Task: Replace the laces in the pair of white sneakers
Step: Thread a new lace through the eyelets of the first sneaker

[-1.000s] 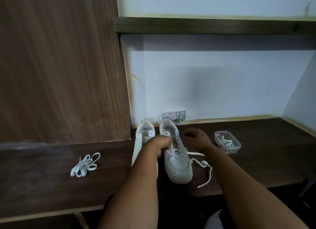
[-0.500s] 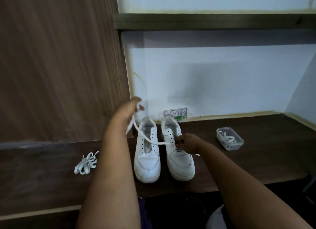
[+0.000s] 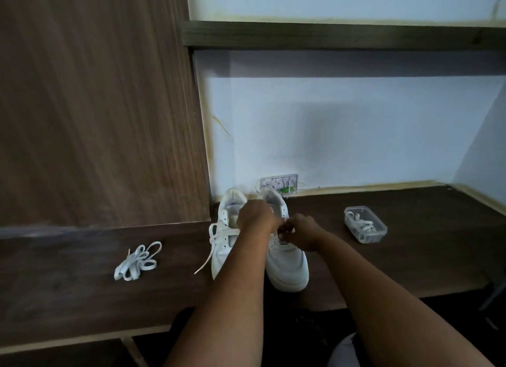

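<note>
Dim indoor light, cool bluish cast on far wall (image 3: 356,125). Shelf (image 3: 342,35) throws broad soft shadow band onto wall just beneath it; second faint grey shadow patch lower on wall, centre-right. Dark worktop (image 3: 410,246) swallows detail, no glare. White sneakers (image 3: 287,268) brightest things, slightly washed, low contrast. Wide-angle bending: wood panel (image 3: 95,106) edges at left lean and curve. Overall soft; near forearms and fingers (image 3: 284,231) smeared, left panel grain streaked.
</note>
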A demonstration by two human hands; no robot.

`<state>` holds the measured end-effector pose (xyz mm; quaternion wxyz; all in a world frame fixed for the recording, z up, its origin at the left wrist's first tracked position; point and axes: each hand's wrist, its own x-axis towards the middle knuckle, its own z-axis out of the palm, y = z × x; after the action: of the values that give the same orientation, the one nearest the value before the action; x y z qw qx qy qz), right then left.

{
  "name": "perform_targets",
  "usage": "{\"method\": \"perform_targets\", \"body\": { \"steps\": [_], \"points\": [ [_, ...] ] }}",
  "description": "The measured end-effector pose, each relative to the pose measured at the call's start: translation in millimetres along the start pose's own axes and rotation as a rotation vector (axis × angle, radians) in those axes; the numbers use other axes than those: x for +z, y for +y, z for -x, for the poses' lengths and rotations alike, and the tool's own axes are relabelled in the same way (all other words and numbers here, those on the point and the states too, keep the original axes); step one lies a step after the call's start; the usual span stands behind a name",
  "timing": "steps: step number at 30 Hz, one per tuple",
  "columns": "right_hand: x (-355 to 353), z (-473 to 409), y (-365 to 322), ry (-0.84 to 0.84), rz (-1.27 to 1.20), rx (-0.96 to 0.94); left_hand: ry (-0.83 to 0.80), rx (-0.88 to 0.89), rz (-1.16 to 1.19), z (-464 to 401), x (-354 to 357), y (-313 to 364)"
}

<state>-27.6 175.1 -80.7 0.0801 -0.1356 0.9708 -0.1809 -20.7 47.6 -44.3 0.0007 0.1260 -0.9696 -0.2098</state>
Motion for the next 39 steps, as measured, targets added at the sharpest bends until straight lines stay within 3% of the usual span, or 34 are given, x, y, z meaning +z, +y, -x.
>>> {"method": "perform_targets", "body": {
  "steps": [3,8,12,18,20,22,23,25,26,28,30,32,34,36,38,39],
  "points": [
    [-2,7,-5,-0.020,-0.016,0.012,-0.063,-0.016,-0.039,-4,10,-3],
    [-3,7,-4,-0.053,-0.097,0.036,0.009,0.022,0.059,-1,18,-6],
    [-4,2,-5,-0.123,-0.330,0.076,-0.042,0.029,0.133,-3,16,-14],
    [-2,4,12,-0.142,-1.520,0.440,-0.060,0.034,0.225,-9,15,-32],
    [-4,3,20,0.036,-1.799,0.552,-0.075,0.047,0.239,-8,14,-33],
    [-5,-4,29,0.300,-1.918,0.662,-0.094,0.047,0.290,-8,14,-32],
    [-2,-10,35,0.415,-1.889,0.685,-0.108,0.038,0.318,-7,13,-30],
    [4,-13,41,0.558,-1.539,0.752,-0.154,0.014,0.425,-8,15,-30],
    [1,-8,36,0.632,-1.194,0.722,-0.178,0.010,0.489,-10,15,-30],
    [-2,-1,18,0.687,-0.549,0.447,-0.212,-0.006,0.564,-12,16,-31],
    [-7,3,-1,0.482,-0.246,0.160,-0.224,-0.018,0.601,-15,16,-31],
    [-2,2,-7,0.200,0.037,0.035,-0.238,-0.030,0.629,-17,16,-32],
    [2,-2,-7,0.105,0.127,0.015,-0.256,-0.038,0.625,-19,17,-33],
    [6,-4,-6,0.142,0.058,0.017,-0.249,-0.033,0.611,-18,17,-33],
    [-1,-3,0,0.235,-0.146,0.102,-0.199,0.009,0.530,-18,17,-35],
    [-11,-6,5,0.284,-0.360,0.206,-0.170,0.027,0.473,-16,16,-36]
  ]
}}
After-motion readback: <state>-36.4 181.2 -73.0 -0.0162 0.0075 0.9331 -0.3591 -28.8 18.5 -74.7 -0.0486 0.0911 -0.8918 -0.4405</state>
